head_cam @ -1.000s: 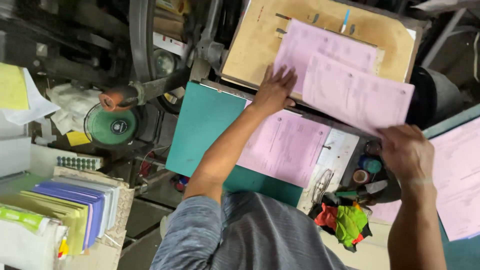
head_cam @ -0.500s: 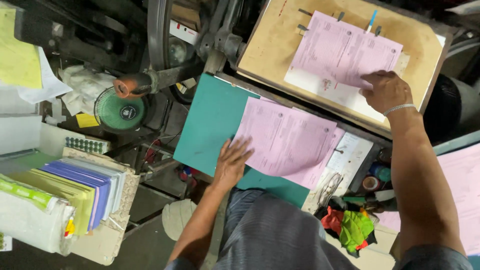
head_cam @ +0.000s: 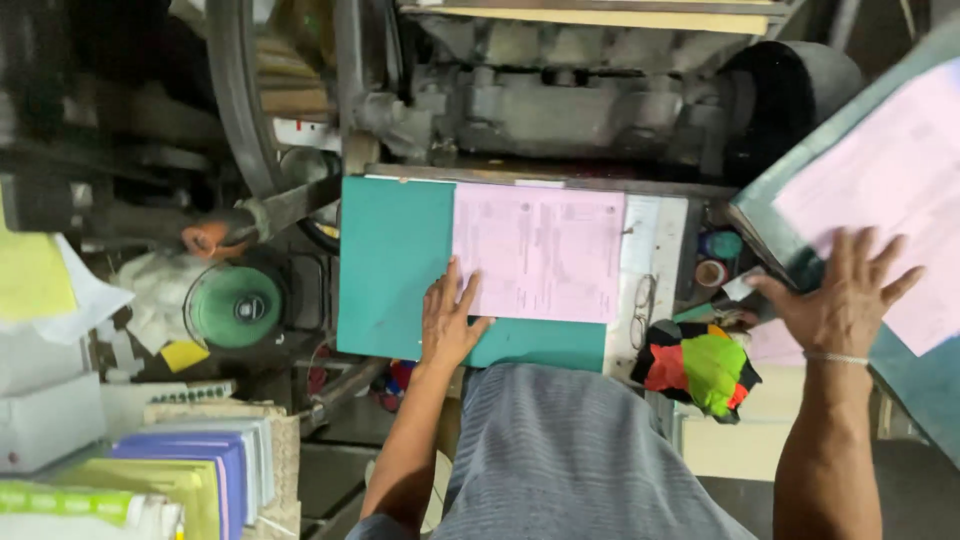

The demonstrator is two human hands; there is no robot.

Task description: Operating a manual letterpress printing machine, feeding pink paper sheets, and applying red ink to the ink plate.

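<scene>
1. Right hand (head_cam: 835, 300) has swung off the upper board and now lies, fingers spread, on the right-side pink stack (head_cam: 890, 190).
2. Left hand (head_cam: 447, 322), fingers splayed, presses the pink sheet's (head_cam: 540, 250) lower left corner.
3. That sheet lies flat on the green board (head_cam: 395, 265), long axis across, bare green to its left.
4. Beyond: grey machine (head_cam: 560, 105).

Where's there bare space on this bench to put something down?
The green board is bare left of the pink sheet, above the left hand. A thin green strip runs under the sheet. Right of it, tape rolls and a colourful rag crowd the bench.
</scene>
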